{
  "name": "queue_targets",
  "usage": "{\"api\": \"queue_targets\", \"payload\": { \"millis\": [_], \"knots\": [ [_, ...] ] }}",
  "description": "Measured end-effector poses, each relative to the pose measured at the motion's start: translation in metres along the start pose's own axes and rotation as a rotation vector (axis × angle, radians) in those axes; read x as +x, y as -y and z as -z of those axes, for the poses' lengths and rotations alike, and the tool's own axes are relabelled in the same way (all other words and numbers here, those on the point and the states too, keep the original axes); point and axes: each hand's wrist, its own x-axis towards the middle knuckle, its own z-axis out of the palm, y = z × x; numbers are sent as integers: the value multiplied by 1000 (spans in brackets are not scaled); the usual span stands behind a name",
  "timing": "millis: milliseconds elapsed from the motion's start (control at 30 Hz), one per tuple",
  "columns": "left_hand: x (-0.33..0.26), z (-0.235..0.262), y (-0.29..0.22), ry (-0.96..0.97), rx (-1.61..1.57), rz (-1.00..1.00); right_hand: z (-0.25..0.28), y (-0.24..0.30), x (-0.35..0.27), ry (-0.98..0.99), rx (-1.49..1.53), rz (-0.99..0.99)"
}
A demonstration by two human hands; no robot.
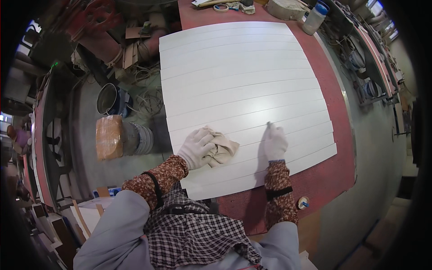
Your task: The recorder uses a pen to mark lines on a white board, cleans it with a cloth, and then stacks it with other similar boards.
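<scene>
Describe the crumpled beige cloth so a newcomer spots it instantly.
Find the red worktable bearing long white panels. On their near-left part, the white-gloved left hand touches the crumpled beige cloth. Its wrinkled folds set it apart from the smooth, flat panels.

- white knitted gloves (191, 157) on the left hand (198, 148) and right hand (275, 143), the right cuff (276, 160) edged in blue
- rust-brown, cream-speckled oversleeves (277, 173) on both forearms
- a black band (279, 193) around each oversleeve
- pale grey-blue sleeves (116, 220) above the oversleeves
- a black-and-pale checked apron (193, 234) with a dark strap (189, 209) across its front
</scene>
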Motion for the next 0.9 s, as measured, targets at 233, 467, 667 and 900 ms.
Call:
{"api": "queue_targets", "payload": {
  "millis": [233,467,667,900],
  "knots": [
    [1,-4,3,-16,25,-1,-18,34,31,18,25,258],
    [0,-5,4,-16,5,-5,-18,17,58,-81,-88,334],
    [-3,-7,7,5,1,-20,-13,11,69,21,-92,365],
    [2,-4,4,-46,26,-34,-8,16,70,51,-104,503]
  ]
}}
